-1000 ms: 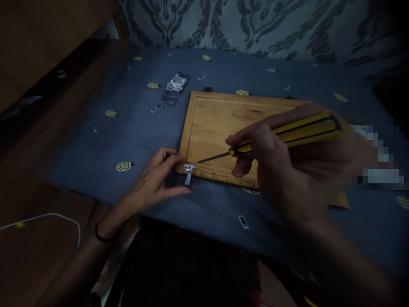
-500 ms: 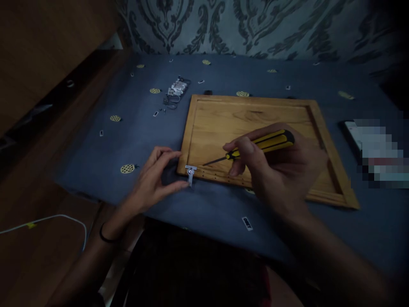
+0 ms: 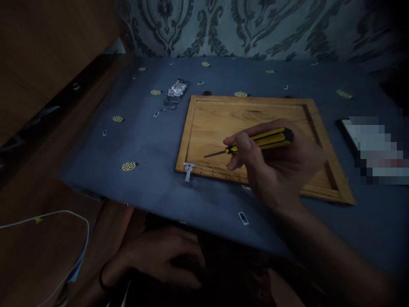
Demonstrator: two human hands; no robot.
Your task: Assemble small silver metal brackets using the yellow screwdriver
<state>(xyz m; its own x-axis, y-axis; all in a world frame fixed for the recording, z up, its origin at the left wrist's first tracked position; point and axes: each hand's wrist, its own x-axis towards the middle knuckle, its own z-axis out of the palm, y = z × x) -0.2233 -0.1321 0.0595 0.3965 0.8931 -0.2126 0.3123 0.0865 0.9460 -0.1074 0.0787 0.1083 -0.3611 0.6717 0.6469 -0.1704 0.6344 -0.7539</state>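
Observation:
A wooden board (image 3: 217, 123) with a raised rim lies on the blue cloth (image 3: 150, 140). A small metal bracket (image 3: 188, 169) sits at its near left corner, beside a row of small holes. My right hand (image 3: 275, 166) is closed round a yellow and black screwdriver (image 3: 255, 143), whose tip hovers over the board, to the right of the bracket. My left hand (image 3: 159, 256) rests low below the table's near edge, fingers spread flat on my dark lap, holding nothing.
A cluster of small metal parts (image 3: 175, 91) lies on the cloth at the back left of the board. A dark flat object (image 3: 347, 128) sits at the right. A white cable (image 3: 47, 215) runs over the wooden floor at left. Patterned fabric (image 3: 243, 25) hangs behind the table.
My left hand has let go of the bracket and dropped below the table edge onto my lap. The right hand with the screwdriver has stayed over the board.

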